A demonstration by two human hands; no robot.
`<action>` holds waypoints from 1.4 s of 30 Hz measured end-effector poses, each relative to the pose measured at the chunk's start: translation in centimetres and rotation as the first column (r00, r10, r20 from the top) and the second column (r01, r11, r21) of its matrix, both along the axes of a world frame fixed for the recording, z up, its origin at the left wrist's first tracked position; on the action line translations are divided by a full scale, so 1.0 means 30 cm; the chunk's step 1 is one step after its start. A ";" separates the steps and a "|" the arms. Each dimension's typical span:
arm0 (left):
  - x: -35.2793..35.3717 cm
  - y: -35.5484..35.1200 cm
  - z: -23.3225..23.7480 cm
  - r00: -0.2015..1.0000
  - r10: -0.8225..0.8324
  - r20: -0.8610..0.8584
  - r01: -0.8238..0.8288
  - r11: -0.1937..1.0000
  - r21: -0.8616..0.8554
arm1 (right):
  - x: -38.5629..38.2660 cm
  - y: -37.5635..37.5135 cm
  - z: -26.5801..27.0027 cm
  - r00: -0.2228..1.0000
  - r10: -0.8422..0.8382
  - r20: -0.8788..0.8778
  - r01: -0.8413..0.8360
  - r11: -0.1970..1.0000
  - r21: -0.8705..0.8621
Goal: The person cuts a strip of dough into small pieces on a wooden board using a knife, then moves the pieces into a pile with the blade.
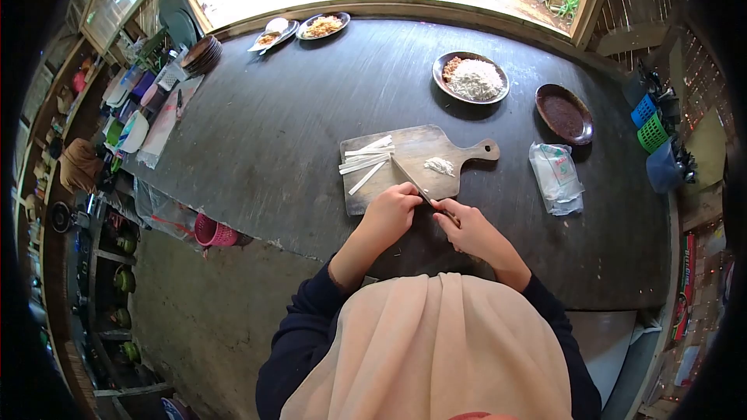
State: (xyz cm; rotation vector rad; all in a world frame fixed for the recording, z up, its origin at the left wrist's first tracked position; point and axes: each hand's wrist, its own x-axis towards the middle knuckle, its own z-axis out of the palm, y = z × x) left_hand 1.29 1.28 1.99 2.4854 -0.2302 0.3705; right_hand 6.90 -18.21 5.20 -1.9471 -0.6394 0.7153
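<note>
My right hand (473,233) is wrapped round the handle of a knife (413,179), whose blade points up and left across the wooden cutting board (459,140). Close to the blade, my left hand (391,210) is closed with its fingers curled at the board's near edge; whatever is in them is hidden. Several long white strips (366,160) lie on the left part of the board. To the right of the blade sits a small heap of chopped white pieces (440,166).
Beyond the board stands a plate of white shreds (476,80) with brown bits. A dark brown bowl (563,113) and a white plastic packet (555,177) lie to the right. Two plates of food (323,26) (274,34) are at the far edge; stacked dishes (202,54) crowd the left.
</note>
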 end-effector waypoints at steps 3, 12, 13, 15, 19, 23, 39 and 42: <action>0.009 0.004 0.009 1.000 0.004 0.025 -0.005 1.000 0.016 | 0.004 -0.002 0.009 1.000 -0.002 -0.022 0.002 1.000 -0.011; -0.001 0.007 -0.001 1.000 0.008 -0.001 -0.008 1.000 -0.016 | 0.004 -0.004 0.005 0.998 -0.003 -0.064 0.004 1.000 0.013; 0.005 0.009 -0.006 1.000 0.006 -0.002 -0.006 1.000 -0.031 | 0.004 -0.006 -0.001 0.999 0.004 -0.039 -0.004 1.000 0.006; 0.004 0.002 -0.007 1.000 -0.002 -0.001 0.002 0.999 -0.046 | -0.015 -0.008 0.009 0.999 -0.008 -0.039 0.008 1.000 0.002; 0.004 0.007 0.001 1.000 0.012 0.000 -0.012 1.000 -0.020 | 0.009 0.004 0.014 0.999 -0.004 -0.034 0.004 1.000 -0.004; -0.002 0.001 0.009 1.000 0.005 0.006 -0.005 1.000 -0.029 | -0.013 -0.002 0.009 1.000 -0.010 0.002 0.010 1.000 0.000; -0.008 0.003 0.009 1.000 0.020 -0.009 -0.020 0.999 -0.048 | 0.005 0.015 -0.002 0.997 -0.018 -0.075 0.019 1.000 0.004; 0.000 0.003 -0.006 1.000 0.022 0.008 -0.022 0.999 -0.045 | 0.001 0.010 0.002 0.999 -0.015 -0.044 0.015 1.000 0.001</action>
